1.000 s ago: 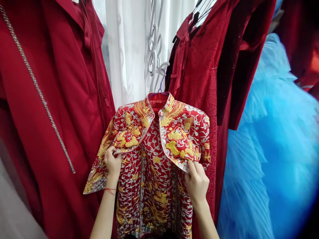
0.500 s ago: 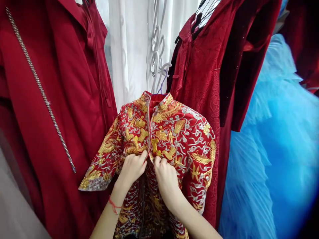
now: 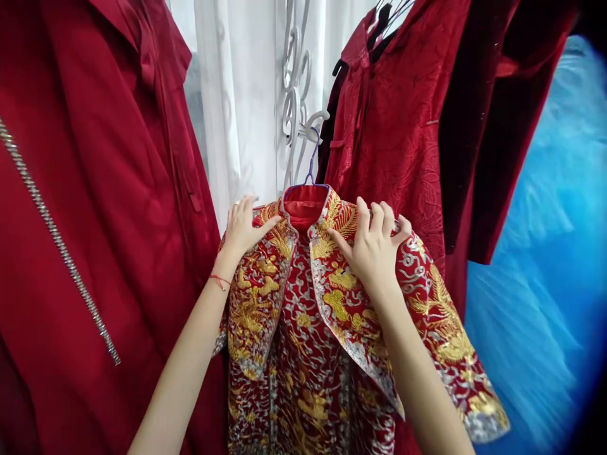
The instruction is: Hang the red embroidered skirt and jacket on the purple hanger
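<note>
A red jacket with gold and silver embroidery hangs on a purple hanger, its front parted. Beneath it shows a matching embroidered red garment. My left hand rests on the jacket's shoulder at the left, thumb stretched toward the collar, fingers up along the shoulder's top edge. On the other shoulder lies my right hand, its fingers spread and its thumb pointing to the collar. A red string bracelet circles my left wrist.
The hanger hooks onto a white scrolled metal stand before white curtains. A large red garment with a sparkling strip hangs at left. To the right hang a red patterned dress, dark red velvet sleeves and a blue tulle dress.
Both hands have let go of the jacket's front edges and moved up to its shoulders. The front has parted wider, showing more of the garment beneath.
</note>
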`<state>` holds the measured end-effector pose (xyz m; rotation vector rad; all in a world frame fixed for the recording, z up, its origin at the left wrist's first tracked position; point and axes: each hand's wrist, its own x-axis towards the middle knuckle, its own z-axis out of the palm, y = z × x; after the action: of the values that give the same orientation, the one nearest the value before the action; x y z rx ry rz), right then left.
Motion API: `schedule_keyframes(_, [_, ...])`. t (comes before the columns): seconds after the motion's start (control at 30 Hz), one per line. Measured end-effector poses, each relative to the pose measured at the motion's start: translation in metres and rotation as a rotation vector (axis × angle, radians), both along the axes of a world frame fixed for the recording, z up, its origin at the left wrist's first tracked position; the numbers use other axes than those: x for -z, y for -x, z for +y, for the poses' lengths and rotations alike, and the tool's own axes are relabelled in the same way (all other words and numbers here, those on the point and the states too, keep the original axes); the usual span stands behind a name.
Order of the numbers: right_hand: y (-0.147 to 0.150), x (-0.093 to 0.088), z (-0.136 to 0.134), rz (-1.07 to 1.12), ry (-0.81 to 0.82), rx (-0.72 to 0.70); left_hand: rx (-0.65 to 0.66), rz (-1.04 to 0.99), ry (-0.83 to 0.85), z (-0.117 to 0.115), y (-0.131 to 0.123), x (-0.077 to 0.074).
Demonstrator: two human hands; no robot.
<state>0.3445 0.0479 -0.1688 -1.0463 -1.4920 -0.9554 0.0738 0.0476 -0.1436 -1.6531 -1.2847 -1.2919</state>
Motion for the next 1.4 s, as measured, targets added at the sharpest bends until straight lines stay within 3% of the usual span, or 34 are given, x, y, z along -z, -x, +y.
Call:
schedule_keyframes(0.13, [0.003, -0.021, 0.033, -0.068, 0.007, 0.017, -0.06, 0.026, 0.034, 0.026, -0.003, -0.006])
schedule_keyframes(0.27, [0.008, -0.032, 0.051, -0.099, -0.055, -0.041, -0.169, -0.005, -0.103, 0.026, -0.01, -0.005])
schedule_keyframes(0.43, [0.015, -0.052, 0.062, -0.145, -0.004, -0.14, -0.112, 0.083, -0.068, 0.026, -0.022, -0.02])
schedule_keyframes(0.73, [0.022, -0.072, 0.042, -0.024, 0.227, -0.271, -0.08, 0.097, 0.142, 0.001, -0.027, -0.041])
schedule_keyframes(1.0, [0.017, -0.08, 0.009, 0.016, 0.449, -0.318, 0.097, 0.024, 0.388, -0.026, -0.031, -0.059])
schedule_keyframes(1.17, [0.013, -0.088, 0.004, 0.049, 0.556, -0.372, 0.136, -0.038, 0.463, -0.026, -0.033, -0.069])
schedule_keyframes(1.4, [0.022, -0.084, 0.011, 0.058, 0.52, -0.295, 0.085, -0.06, 0.444, -0.018, -0.036, -0.063])
